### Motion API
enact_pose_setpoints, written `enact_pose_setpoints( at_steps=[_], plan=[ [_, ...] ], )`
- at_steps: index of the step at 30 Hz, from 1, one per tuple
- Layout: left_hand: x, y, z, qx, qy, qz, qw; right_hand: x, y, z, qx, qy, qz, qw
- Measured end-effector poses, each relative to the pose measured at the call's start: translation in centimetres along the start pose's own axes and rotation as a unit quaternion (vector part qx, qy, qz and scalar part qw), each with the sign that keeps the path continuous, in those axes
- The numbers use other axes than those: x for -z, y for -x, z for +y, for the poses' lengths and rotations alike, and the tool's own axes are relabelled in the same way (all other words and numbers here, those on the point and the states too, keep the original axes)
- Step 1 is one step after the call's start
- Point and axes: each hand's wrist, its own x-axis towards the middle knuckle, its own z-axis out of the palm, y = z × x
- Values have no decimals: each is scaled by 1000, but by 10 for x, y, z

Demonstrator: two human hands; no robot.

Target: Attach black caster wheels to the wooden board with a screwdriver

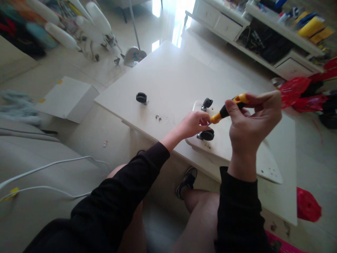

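My right hand (254,121) is closed around the handle of a yellow and black screwdriver (224,111), which slants down to the left. Its tip points at the metal plate of a black caster wheel (207,135) on a white panel (223,149). My left hand (193,123) is beside that caster, fingers curled in a pinch by the screwdriver's shaft; what they hold is hidden. Farther back on the panel is another caster wheel (207,103). A few small screws (207,146) lie near the panel's front edge.
The panel lies on a white table (168,77). A loose caster wheel (141,98) and several small screws (158,118) are on its left part. A white box (68,100) stands on the floor at left. Red plastic bags (296,93) are at right, a white cabinet (218,21) behind.
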Motion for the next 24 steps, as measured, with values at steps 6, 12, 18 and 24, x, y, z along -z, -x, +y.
enact_pose_setpoints(
  at_steps=[6,12,18,24],
  plan=[
    [1,0,2,4,8,7,1000,-2,3,13,1,-93,-77,993],
    [1,1,3,0,3,4,1000,4,1,16,-18,-36,-72,997],
    [1,1,2,-9,-2,2,1000,1,2,4,-23,-9,-22,999],
    [0,0,1,-7,1,3,1000,2,0,14,-19,-124,-79,989]
  ],
)
